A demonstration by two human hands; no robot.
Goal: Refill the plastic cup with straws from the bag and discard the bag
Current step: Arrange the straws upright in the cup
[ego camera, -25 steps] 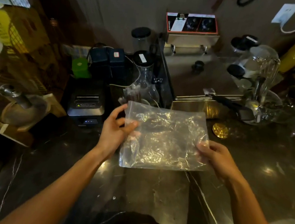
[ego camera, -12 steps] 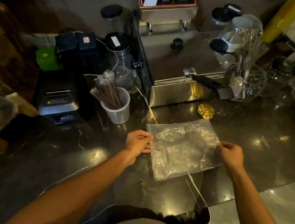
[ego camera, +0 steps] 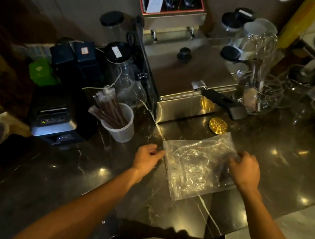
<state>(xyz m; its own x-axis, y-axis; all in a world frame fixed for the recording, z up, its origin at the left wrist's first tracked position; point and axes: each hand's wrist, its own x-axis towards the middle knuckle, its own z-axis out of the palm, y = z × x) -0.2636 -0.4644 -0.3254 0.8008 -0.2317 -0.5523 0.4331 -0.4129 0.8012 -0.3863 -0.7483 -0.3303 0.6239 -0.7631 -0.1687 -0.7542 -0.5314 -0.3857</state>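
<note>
— Clear plastic, crinkled and see-through: that's the bag (ego camera: pixel 196 167), spread over the dark marble counter (ego camera: pixel 67 178) in front of the person. Who has hold of it?

— Both hands. The left hand (ego camera: pixel 146 158) pinches the bag's left edge near the top corner, fingers curled. The right hand (ego camera: pixel 245 170) grips the right edge, fingers bent over the plastic.

— And the straws?

— Brown straws (ego camera: pixel 110 110) in their wrappers stand leaning left in the white plastic cup (ego camera: pixel 121 129), which sits on the counter up and left of the bag, well apart from it.

— What's around the cup?

— A black label printer (ego camera: pixel 55 115) just to its left, a steel fryer (ego camera: pixel 186 83) behind and to the right, and a small gold disc (ego camera: pixel 218 125) near the bag's top edge
</note>
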